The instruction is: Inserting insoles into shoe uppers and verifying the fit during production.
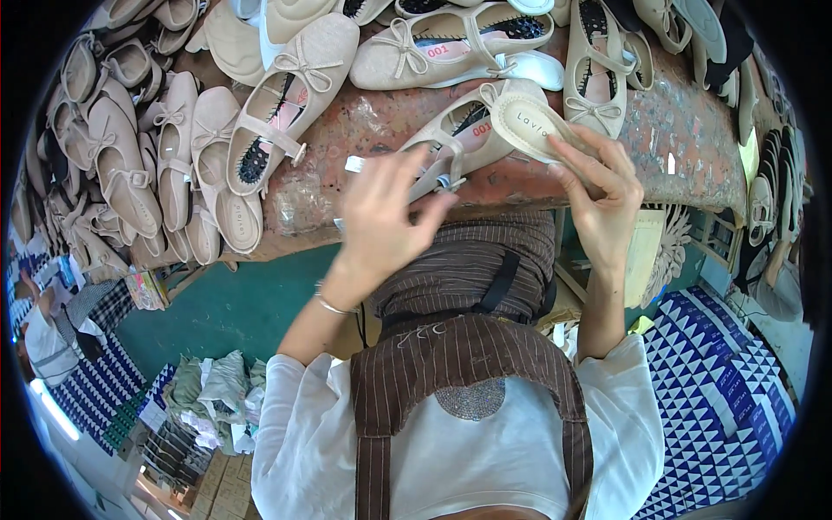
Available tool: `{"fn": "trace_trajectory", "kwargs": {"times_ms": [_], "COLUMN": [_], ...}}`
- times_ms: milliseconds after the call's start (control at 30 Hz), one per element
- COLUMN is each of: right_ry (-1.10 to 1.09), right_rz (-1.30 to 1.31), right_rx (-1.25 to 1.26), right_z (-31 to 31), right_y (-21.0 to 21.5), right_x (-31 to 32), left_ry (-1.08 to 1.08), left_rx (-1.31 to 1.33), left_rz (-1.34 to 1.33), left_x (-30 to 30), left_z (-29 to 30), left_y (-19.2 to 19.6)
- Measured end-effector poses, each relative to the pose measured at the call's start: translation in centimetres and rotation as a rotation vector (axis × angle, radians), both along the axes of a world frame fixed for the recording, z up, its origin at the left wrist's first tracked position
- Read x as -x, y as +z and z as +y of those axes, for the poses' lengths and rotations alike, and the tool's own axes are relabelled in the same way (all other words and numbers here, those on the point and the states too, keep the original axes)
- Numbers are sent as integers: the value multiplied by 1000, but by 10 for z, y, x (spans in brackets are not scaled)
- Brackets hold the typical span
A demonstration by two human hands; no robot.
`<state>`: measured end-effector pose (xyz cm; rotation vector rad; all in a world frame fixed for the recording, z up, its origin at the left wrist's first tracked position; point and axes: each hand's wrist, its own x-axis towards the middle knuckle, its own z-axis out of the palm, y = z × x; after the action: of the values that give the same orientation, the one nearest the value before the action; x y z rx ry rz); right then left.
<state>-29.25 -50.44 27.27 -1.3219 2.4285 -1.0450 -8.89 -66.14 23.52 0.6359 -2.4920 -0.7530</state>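
My right hand (602, 186) pinches the edge of a cream insole (518, 104) with printing at its heel and a stitched rim. The insole is above a beige strapped shoe (472, 121), which lies on the worn bench with its inside facing up. My left hand (386, 208), somewhat blurred, hovers at the near end of that shoe. Its thumb stands apart from the fingers, and nothing shows in its grasp. The left fingers hide part of the shoe, including some of its strap. Behind it lies another beige shoe (394, 65) with a bow and a dark spotted lining.
Many beige shoes cover the bench (355, 126) at left and back, among them a bow shoe (299, 95). Dark shoe parts (784, 186) stack at far right. Blue-and-white patterned packages (711, 390) stand below right. Bundled bags (221, 390) sit on the green floor at left.
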Motion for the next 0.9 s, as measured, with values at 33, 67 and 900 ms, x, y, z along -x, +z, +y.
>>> {"fn": "trace_trajectory", "kwargs": {"times_ms": [33, 67, 900], "right_ry": [16, 19, 537], "right_rz": [101, 100, -33], "right_rx": [-10, -13, 105], "right_z": [-4, -5, -84], "right_y": [7, 9, -61], "right_x": [0, 1, -40], "left_ry": [-6, -3, 447], "left_rx": [-36, -48, -735], "left_rz": [-131, -130, 146], "left_x": [2, -3, -51], "left_z": [11, 12, -3], "left_y": [-17, -30, -41]}}
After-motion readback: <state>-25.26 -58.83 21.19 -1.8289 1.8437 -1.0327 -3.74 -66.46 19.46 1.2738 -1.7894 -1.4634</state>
